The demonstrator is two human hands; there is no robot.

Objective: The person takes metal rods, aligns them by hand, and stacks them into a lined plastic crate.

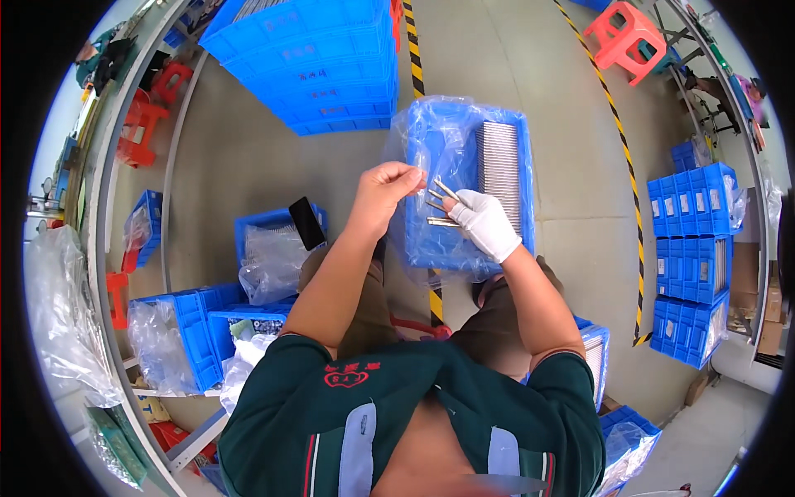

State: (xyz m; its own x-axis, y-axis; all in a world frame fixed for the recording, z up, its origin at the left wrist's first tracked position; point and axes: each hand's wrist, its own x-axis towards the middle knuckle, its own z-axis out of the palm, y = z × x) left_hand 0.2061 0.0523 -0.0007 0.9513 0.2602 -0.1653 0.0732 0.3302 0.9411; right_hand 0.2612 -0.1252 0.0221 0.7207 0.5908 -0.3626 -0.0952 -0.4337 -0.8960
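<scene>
My left hand point(384, 195) is bare, its thumb and fingertips pressed together over the left side of a blue crate point(523, 149). Whatever may be in that pinch is too small to make out. A white glove with bare fingertips covers my right hand point(485, 225), which grips several slim silvery metal rods point(447, 192). Their ends stick out of the fingers toward the left hand, fanned apart. Inside the crate, a long row of similar metal rods point(499, 153) lies packed along the right side. Clear plastic liner point(431, 141) drapes over the crate's left part and rim.
Tall stacked blue crates point(319, 74) stand ahead on the left. A black phone point(306, 223) rests on a bagged crate by my left arm. More blue crates point(689, 265) are stacked at right, beyond black-and-yellow floor tape point(627, 166). A red stool point(625, 40) stands far right.
</scene>
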